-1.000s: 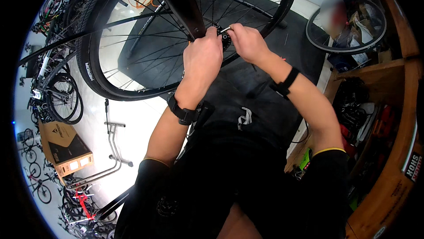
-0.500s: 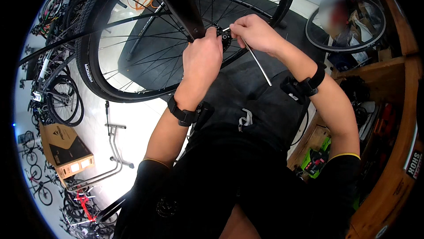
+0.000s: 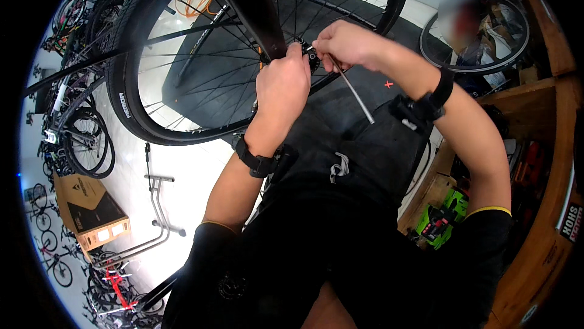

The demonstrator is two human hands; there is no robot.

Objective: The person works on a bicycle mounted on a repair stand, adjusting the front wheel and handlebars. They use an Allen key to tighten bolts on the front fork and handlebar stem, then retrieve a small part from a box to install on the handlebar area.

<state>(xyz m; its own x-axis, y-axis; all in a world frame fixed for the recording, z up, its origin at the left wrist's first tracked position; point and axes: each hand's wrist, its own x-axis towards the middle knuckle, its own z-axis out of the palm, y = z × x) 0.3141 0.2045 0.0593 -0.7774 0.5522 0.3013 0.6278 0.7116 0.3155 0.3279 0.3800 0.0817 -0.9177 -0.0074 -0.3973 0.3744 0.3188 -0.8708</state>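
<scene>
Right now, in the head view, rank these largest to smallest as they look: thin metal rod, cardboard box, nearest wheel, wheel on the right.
By outline:
1. nearest wheel
2. wheel on the right
3. cardboard box
4. thin metal rod

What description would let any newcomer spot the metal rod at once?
Find the big bicycle wheel at the top, then the right hand near its hub. The metal rod slants down and rightward from that hand. Unlike the thin dark spokes, it is silvery, its lower end outside the wheel.
</scene>
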